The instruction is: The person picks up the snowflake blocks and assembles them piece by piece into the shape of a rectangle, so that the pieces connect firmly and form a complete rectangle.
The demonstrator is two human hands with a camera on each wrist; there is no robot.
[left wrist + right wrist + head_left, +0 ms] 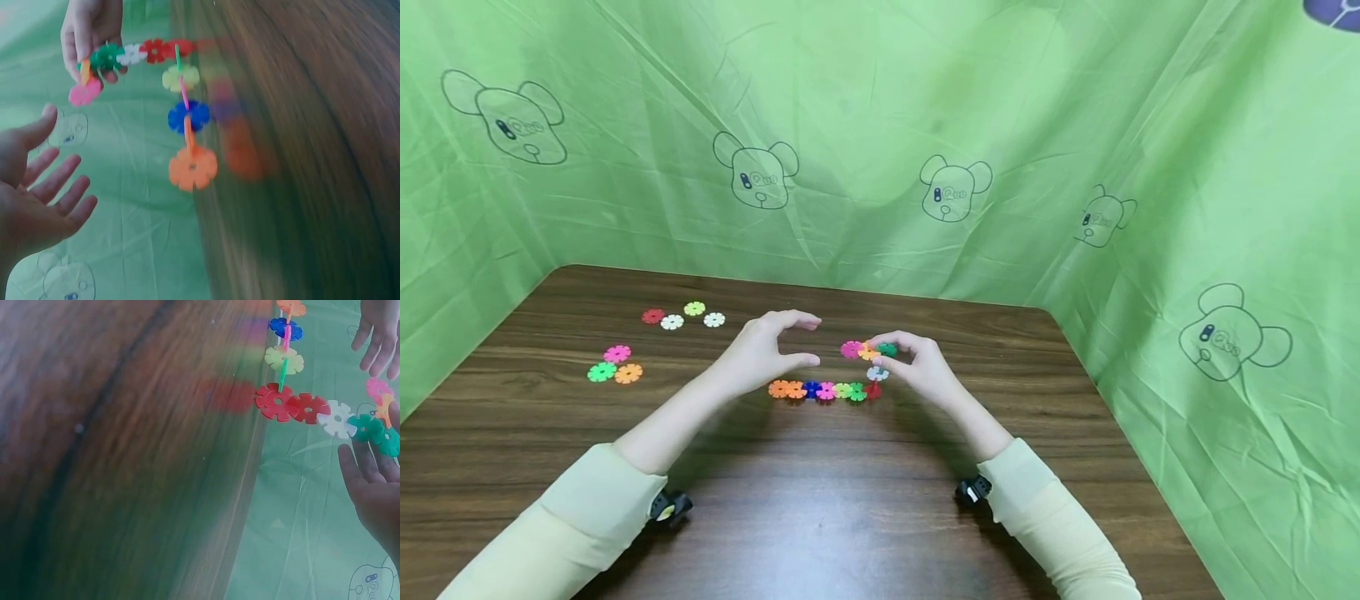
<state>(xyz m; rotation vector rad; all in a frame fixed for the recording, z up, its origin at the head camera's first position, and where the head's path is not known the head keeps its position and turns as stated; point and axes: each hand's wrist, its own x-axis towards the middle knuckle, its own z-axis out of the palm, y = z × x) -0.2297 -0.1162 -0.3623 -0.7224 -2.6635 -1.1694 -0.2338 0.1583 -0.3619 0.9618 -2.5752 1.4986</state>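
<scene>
A chain of interlocking snowflake discs (826, 391) runs in orange, blue, pink, yellow-green, green and red, then turns up through a white disc (132, 54) to green ones. My right hand (923, 372) pinches the far end of the chain, around the orange disc (868, 351) and the green disc (887, 349). A pink disc (852, 349) sticks out past its fingertips. My left hand (762, 354) is held to the left of the chain, thumb and fingers spread apart with nothing between them. In the left wrist view its fingers point toward the chain without touching it.
Loose discs lie at the left: pink (617, 354), green (602, 372) and orange (628, 373). Farther back are a red disc (653, 316), two white ones and a yellow-green disc (695, 308). A green curtain (865, 242) surrounds the wooden table (820, 517).
</scene>
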